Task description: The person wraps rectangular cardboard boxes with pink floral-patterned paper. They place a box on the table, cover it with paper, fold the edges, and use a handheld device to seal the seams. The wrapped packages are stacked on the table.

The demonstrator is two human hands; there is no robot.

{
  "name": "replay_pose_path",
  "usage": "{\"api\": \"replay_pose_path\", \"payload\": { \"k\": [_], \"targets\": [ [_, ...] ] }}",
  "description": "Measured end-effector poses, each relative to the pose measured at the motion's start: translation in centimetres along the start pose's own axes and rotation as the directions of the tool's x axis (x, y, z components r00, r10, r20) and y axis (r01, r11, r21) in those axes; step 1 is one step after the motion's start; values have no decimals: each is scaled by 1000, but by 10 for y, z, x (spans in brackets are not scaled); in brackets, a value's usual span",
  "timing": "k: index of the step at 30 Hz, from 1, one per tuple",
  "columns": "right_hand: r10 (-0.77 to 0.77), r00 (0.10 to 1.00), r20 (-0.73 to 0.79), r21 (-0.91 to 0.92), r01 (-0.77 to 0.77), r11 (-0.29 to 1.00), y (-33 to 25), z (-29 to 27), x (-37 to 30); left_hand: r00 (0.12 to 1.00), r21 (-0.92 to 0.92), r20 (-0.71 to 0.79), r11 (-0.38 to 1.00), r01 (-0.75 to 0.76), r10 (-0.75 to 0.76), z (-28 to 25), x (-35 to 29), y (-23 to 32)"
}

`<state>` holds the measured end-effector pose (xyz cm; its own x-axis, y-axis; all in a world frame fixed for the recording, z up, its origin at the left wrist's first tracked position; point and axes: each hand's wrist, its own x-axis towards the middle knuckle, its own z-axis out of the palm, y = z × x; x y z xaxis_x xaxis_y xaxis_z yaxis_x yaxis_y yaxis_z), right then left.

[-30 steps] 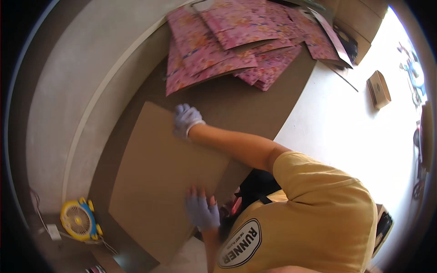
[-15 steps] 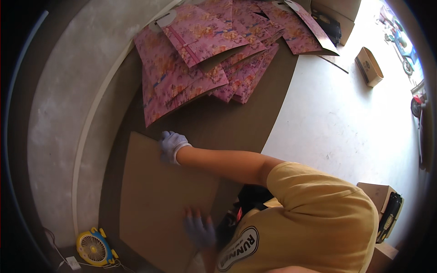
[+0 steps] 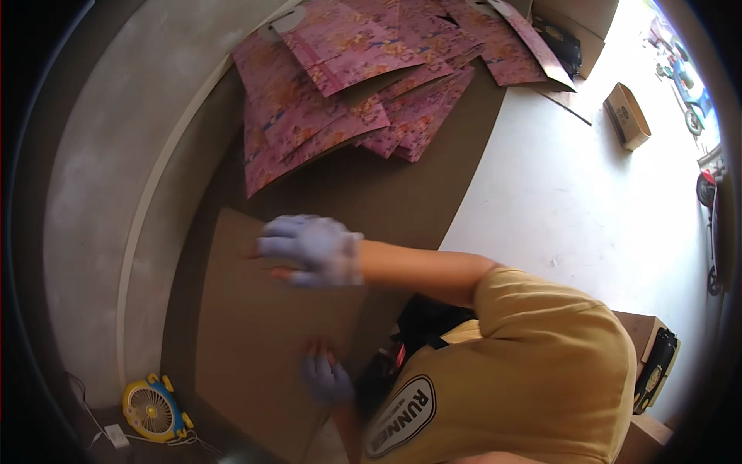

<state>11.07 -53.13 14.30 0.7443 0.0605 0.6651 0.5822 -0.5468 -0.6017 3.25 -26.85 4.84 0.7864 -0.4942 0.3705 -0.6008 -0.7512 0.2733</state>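
A large plain brown cardboard sheet (image 3: 255, 317) lies flat on the brown work surface (image 3: 433, 193) in front of me. My right hand (image 3: 309, 249), in a grey-blue glove with bare fingertips, is over the sheet's far end. Its fingers are stretched out, slightly blurred, and nothing shows in them. My left hand (image 3: 328, 374), gloved the same way, lies at the sheet's near edge beside my body, fingers extended on the board. Whether the right palm touches the sheet I cannot tell.
Pink flowered cardboard bags (image 3: 309, 124) lie heaped at the far end. A yellow and blue fan (image 3: 154, 408) sits by the wall, near a white power strip (image 3: 117, 436). An open carton (image 3: 627, 116) stands on the pale floor; boxes (image 3: 645, 329) are at the right.
My right hand has come away from the sheet's far corner; its fingers, bent before, are now stretched out. My left hand has shifted slightly along the near edge. The view has moved a little.
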Motion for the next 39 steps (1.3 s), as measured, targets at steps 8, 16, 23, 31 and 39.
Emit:
{"api": "replay_pose_path", "payload": {
  "k": [8,16,23,31,39],
  "targets": [
    [-49,876,-479,-693,-343,635,75,-151,1,999,30,34,999,-24,23,-1,6,8],
    [585,779,-226,-807,-486,336,143,-115,-21,998,75,47,996,-52,48,2,12,11],
    [552,800,-233,-818,-469,333,138,-114,-28,998,76,53,997,-31,27,7,14,14],
    [541,806,-239,-856,-438,275,137,-109,-19,998,3,66,1000,13,-13,0,13,12],
    [-134,975,-179,-574,7,819,69,-68,-6,997,10,78,1000,-1,0,1,11,9]
  ]
}}
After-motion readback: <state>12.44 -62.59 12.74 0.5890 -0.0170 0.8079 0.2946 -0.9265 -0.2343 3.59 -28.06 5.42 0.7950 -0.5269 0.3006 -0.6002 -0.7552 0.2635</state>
